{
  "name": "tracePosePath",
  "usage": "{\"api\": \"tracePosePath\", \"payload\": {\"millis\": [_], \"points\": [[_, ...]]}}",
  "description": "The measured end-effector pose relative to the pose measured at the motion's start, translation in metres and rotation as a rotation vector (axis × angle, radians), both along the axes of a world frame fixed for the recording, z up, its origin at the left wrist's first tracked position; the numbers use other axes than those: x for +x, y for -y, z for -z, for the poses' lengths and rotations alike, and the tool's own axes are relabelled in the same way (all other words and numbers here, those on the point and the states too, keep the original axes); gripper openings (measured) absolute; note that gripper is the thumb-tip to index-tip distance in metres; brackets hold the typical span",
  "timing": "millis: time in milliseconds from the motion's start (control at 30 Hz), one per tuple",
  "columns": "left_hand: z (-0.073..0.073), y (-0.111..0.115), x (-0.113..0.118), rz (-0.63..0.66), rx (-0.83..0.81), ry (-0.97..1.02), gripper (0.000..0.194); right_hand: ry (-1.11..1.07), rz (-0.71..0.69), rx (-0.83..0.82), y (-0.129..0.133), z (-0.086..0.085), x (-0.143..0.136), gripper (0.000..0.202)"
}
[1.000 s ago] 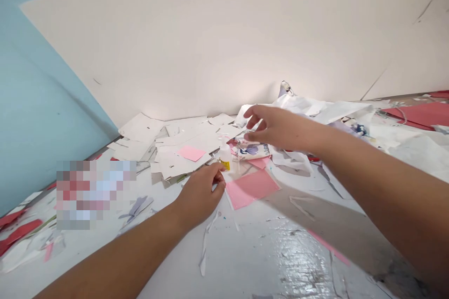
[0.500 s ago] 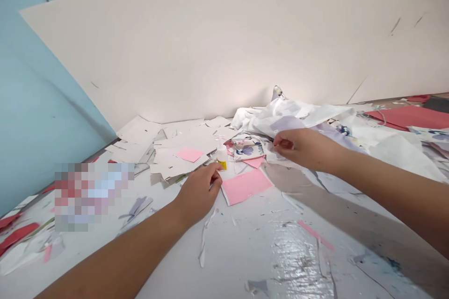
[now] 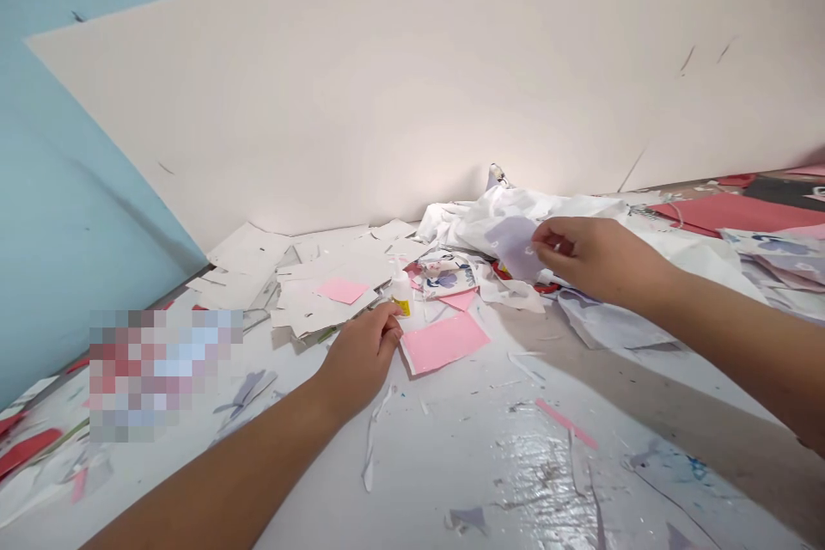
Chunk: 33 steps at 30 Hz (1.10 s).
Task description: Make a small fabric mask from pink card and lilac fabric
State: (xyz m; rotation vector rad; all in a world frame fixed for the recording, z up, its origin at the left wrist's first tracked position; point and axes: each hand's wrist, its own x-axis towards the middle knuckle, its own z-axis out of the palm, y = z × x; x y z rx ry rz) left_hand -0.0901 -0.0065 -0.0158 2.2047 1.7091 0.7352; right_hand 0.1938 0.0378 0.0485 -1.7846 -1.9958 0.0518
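Note:
My right hand [image 3: 573, 253] is closed, thumb and fingertips pinching a thin lavender piece [image 3: 514, 246] of paper or cloth above the table. Under it show the red handles of what look like scissors [image 3: 547, 288], partly covered by white scraps. My left hand [image 3: 364, 352] rests on the table with its fingers curled; whether anything is in them is hidden. Its fingertips lie close to a small white pump bottle [image 3: 400, 282] with a yellow label. Just right of that hand lies a pink rectangle [image 3: 446, 342] with a white edge. A floral-printed piece [image 3: 444, 277] sits behind it.
Grey-white cardboard sheets [image 3: 335, 275] lie stacked at centre left, a pink scrap on top. Crumpled white sheeting [image 3: 477, 219] is heaped behind my right hand. Red sheets [image 3: 728, 210] lie at far right. A tall pale board [image 3: 400, 86] stands at the back.
My right hand has risen slightly, and the lavender piece now shows in its grip; the red handles have come into view below. My left hand stays beside the bottle. The view has shifted slightly.

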Motion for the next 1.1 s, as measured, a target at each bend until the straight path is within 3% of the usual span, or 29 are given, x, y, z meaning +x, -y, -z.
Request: {"api": "tracePosePath", "payload": {"millis": [133,233,500,700,833,933,1100], "points": [[0.000,0.001,0.000,-0.003,0.009,0.000,0.026,0.130,-0.006,-0.259,0.006,-0.005,0.009,0.014],[0.000,0.002,0.000,0.003,0.020,-0.007,0.026,0.172,-0.046,-0.318,0.007,0.002,0.010,0.017],[-0.001,0.001,0.001,0.001,0.022,0.013,0.028,0.170,-0.063,-0.284,-0.001,0.017,0.006,0.021],[0.000,0.001,-0.001,-0.021,-0.030,0.054,0.031,0.205,0.065,-0.227,-0.006,0.013,0.005,0.014],[0.000,0.001,-0.001,-0.040,-0.025,0.053,0.028,0.164,0.166,-0.018,-0.015,0.015,0.009,0.029],[0.000,0.002,0.001,-0.053,0.021,0.059,0.024,0.089,0.146,0.101,-0.023,0.020,0.013,0.042],[0.000,0.001,0.002,-0.073,0.027,0.073,0.025,-0.035,0.049,0.023,-0.026,0.021,0.015,0.025]]}}
